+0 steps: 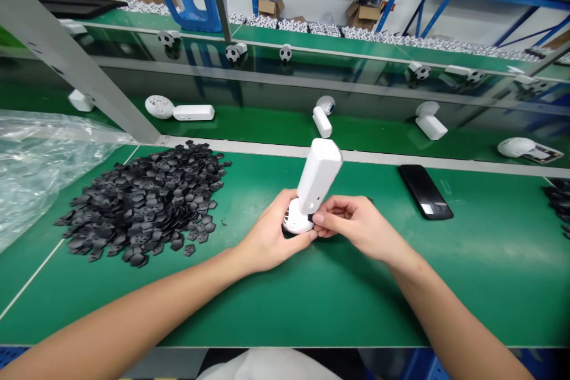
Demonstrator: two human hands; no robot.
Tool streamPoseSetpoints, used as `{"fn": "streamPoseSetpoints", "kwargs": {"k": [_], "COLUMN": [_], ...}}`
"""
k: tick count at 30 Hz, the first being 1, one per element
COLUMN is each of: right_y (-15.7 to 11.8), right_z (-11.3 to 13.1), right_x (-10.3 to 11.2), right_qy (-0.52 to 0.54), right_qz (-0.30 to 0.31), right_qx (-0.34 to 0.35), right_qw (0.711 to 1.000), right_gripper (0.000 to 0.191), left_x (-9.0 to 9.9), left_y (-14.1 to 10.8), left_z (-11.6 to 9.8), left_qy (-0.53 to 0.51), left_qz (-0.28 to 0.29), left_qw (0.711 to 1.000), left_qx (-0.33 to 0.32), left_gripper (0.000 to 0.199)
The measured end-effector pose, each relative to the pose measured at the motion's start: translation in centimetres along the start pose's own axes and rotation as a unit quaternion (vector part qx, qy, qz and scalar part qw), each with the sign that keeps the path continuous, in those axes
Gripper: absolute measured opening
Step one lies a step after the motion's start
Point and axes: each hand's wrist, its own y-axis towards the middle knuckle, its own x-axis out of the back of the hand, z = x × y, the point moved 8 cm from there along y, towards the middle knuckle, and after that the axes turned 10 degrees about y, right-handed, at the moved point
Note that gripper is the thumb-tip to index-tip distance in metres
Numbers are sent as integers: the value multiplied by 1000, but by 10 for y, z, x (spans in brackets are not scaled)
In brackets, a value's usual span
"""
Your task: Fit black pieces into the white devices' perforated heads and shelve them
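A white plastic device (319, 175), a round ball-like part with a box-shaped arm, stands tilted over the green table in front of me. My left hand (276, 230) is wrapped around the left side of its round part, thumb below. From the right, my right hand (351, 219) pinches a small black piece against the round part; the fingertips hide most of that piece. A large heap of black pentagon-shaped pieces (155, 202) lies to the left of my left hand.
A black phone (425, 192) lies to the right, and a clear plastic bag (40, 160) at the left. Behind a pale rail, more white devices (193, 112) sit on a green belt (267, 124). A grey post (84, 59) rises at left. Football-patterned balls (285, 53) line the far side.
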Motion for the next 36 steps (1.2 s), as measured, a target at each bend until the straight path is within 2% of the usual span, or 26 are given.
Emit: {"fn": "streamPoseSetpoints", "kwargs": {"k": [7,13,19,22,25,29,31,33,36], "right_y": [6,6,6,6,3,-3,-3,0,2], "right_z": [-15,-21,-26,-24,-18,1,10,19,38], "right_x": [-3,-6,-12,-15,-17,-19,-20,-14,15], "right_qy": [7,-82,-64,-52,-44,-89,-117,-147,-254], "right_qz": [0,-35,-31,-25,-12,-9,-11,-32,-103], "right_qx": [-9,6,21,30,42,112,140,163,206], "right_qw": [1000,996,997,998,998,990,983,975,939], "right_gripper": [30,32,32,27,24,16,15,17,27], "left_x": [6,8,13,16,19,21,19,16,12], "left_y": [-2,-2,-4,-3,-3,-10,-7,8,56], "left_z": [-5,-1,-5,-13,-24,-38,-34,-21,1], "left_qy": [63,39,35,45,72,92,94,84,89], "left_qz": [-32,-53,-62,-66,-70,-65,-50,-13,49], "left_qw": [997,998,997,996,990,976,981,992,994], "left_qx": [-8,16,-12,-45,-104,-187,-165,-95,29], "left_gripper": [57,51,46,43,40,38,37,39,52]}}
